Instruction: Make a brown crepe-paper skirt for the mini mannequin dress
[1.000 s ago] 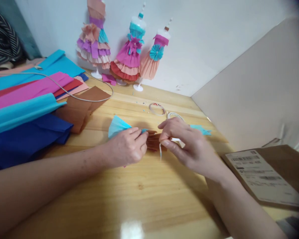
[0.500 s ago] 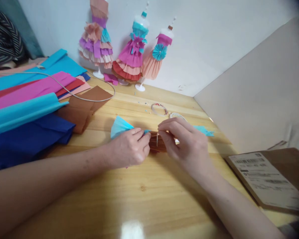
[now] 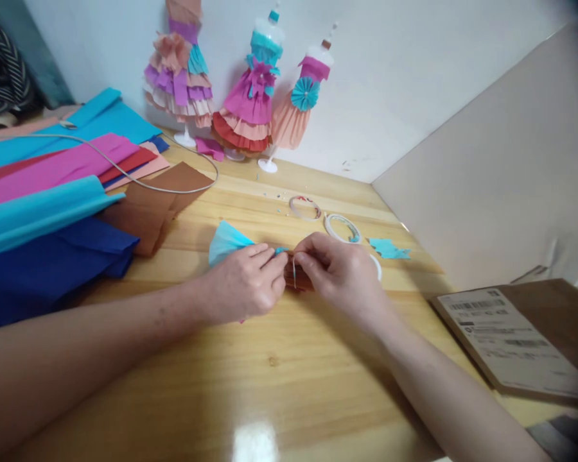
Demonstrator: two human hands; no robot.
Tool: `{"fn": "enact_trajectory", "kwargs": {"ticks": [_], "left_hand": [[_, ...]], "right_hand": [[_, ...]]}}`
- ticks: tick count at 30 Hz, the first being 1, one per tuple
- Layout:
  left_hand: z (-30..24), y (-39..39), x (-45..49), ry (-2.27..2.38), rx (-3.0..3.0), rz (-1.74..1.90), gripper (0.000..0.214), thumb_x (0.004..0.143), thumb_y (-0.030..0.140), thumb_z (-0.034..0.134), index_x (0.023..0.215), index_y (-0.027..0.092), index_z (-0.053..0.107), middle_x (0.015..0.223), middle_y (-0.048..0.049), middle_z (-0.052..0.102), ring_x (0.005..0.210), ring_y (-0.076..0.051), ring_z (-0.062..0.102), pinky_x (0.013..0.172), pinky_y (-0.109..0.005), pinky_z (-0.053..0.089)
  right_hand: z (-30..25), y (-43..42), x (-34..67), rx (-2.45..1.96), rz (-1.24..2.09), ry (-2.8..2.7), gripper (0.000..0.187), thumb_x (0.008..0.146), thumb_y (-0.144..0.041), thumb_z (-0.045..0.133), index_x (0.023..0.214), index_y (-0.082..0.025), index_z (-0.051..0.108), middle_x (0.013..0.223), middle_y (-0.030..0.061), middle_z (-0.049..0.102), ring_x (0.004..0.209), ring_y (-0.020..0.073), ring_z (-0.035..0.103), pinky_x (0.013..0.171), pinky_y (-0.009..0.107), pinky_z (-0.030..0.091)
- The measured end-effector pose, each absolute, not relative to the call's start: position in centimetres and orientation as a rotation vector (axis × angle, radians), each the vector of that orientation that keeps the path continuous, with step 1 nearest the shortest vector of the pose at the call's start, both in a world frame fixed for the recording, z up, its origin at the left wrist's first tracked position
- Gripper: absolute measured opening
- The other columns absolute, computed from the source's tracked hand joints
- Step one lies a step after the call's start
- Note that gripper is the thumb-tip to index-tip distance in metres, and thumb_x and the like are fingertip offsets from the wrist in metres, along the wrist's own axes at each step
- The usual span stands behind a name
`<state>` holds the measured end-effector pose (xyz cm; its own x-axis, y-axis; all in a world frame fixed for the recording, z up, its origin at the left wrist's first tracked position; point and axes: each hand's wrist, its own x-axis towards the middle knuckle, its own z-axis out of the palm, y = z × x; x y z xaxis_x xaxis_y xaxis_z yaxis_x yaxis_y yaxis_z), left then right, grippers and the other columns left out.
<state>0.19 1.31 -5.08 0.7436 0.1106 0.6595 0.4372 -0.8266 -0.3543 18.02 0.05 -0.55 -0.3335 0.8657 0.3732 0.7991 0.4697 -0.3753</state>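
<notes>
My left hand [image 3: 248,282] is closed over a crepe-paper piece low over the wooden table. A fanned light-blue crepe-paper part [image 3: 227,242] sticks out to its left. From its right side comes dark brown gathered crepe paper [image 3: 301,282]. With thumb and forefinger, my right hand [image 3: 344,273] pinches the upper end of a thin whitish strip [image 3: 295,273], which hangs across the brown paper. The hands cover much of the piece, so its full shape is hidden.
Three paper-dressed mannequins [image 3: 251,96] stand by the wall. Crepe-paper sheets [image 3: 43,202] and a cable [image 3: 149,187] lie left. Tape rolls [image 3: 343,228], small beads [image 3: 279,196] and a blue scrap [image 3: 390,248] are beyond my hands. A cardboard box [image 3: 544,308] sits right.
My right hand has moved left, closer to my left hand, bringing the pinched strip along. Less brown paper shows between the hands. The view has shifted slightly.
</notes>
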Motion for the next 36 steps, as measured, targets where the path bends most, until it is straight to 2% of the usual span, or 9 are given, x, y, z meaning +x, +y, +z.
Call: {"fn": "enact_trajectory", "kwargs": {"ticks": [7,19,29,32,34,36], "left_hand": [[-5.0,1.1,0.1,-0.43,-2.417,-0.873,0.029,0.082,0.001,0.039,0.079,0.006,0.068,0.083,-0.0166,0.072,0.078,-0.022,0.069,0.076,-0.035,0.058],[-5.3,1.0,0.2,-0.474,-2.349,-0.874,0.027,0.084,0.002,0.041,0.083,0.005,0.068,0.089,-0.0185,0.073,0.082,-0.023,0.071,0.081,-0.037,0.058],[-5.6,0.7,0.4,-0.479,-2.297,-0.906,0.02,0.082,0.005,0.048,0.082,0.004,0.069,0.09,-0.0186,0.073,0.083,-0.026,0.07,0.081,-0.04,0.057],[-5.3,0.7,0.3,-0.488,-2.305,-0.89,0.022,0.084,0.006,0.047,0.081,0.006,0.069,0.087,-0.0164,0.073,0.081,-0.025,0.069,0.084,-0.04,0.056],[-5.0,0.7,0.3,-0.498,-2.341,-0.866,0.025,0.086,0.007,0.044,0.078,0.009,0.068,0.081,-0.0127,0.072,0.077,-0.021,0.068,0.084,-0.04,0.055],[-4.7,0.7,0.3,-0.495,-2.377,-0.845,0.028,0.087,0.006,0.043,0.073,0.011,0.067,0.075,-0.0089,0.069,0.071,-0.018,0.064,0.082,-0.038,0.054]], "right_hand": [[-1.3,0.5,17.5,-1.418,0.07,-2.216,0.011,0.077,-0.015,0.058,0.067,-0.018,0.061,0.057,-0.0004,0.064,0.046,0.0115,0.053,0.045,0.022,0.035],[-1.5,0.8,17.3,-1.452,0.117,-2.27,0.012,0.077,-0.013,0.056,0.067,-0.017,0.063,0.063,0.0029,0.065,0.053,0.0125,0.055,0.052,0.023,0.039],[-1.3,0.7,16.9,-1.559,0.113,-2.259,0.008,0.074,-0.013,0.061,0.068,-0.016,0.064,0.06,0.0022,0.065,0.052,0.0128,0.056,0.052,0.023,0.037],[-1.2,0.7,16.8,-1.597,0.174,-2.211,0.005,0.075,-0.013,0.06,0.077,-0.017,0.062,0.058,-0.0006,0.062,0.05,0.0123,0.054,0.052,0.023,0.037],[-1.2,0.7,16.8,-1.604,0.198,-2.187,0.011,0.075,-0.012,0.059,0.084,-0.017,0.059,0.058,-0.0021,0.061,0.05,0.0119,0.053,0.051,0.023,0.037],[-1.2,0.7,16.8,-1.6,0.19,-2.211,0.009,0.075,-0.01,0.057,0.081,-0.017,0.058,0.06,-0.0012,0.06,0.052,0.0122,0.053,0.052,0.023,0.036]]}}
